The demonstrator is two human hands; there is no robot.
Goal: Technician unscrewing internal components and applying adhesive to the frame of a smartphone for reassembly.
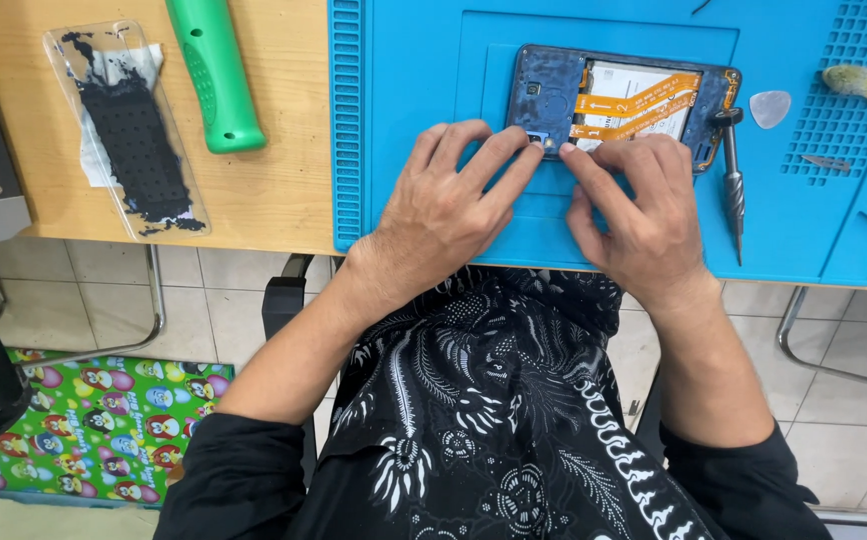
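Opened phone (622, 100) lies on blue mat (404, 120), far centre of counter (274, 190); back cover off, orange flex cables exposed. Left hand (449, 205) and right hand (634, 205) fingertips pinch small part at phone's near edge. Screwdriver (732, 180) idle right. Internals not yet removed.

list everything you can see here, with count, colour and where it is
opened phone: 1, dark blue frame with orange flex cables, on the mat, far side
work mat: 1, blue, on the table
screwdriver: 1, grey metal, right of the phone
pick: 1, pale translucent, right of the phone
brush: 1, yellowish bristles, mat's right edge
handle: 1, green, on bare table
clear case: 1, black residue inside, table's left
table: 1, light wood
left hand: fingertips on the phone's near edge
right hand: fingertips on the phone's near edge
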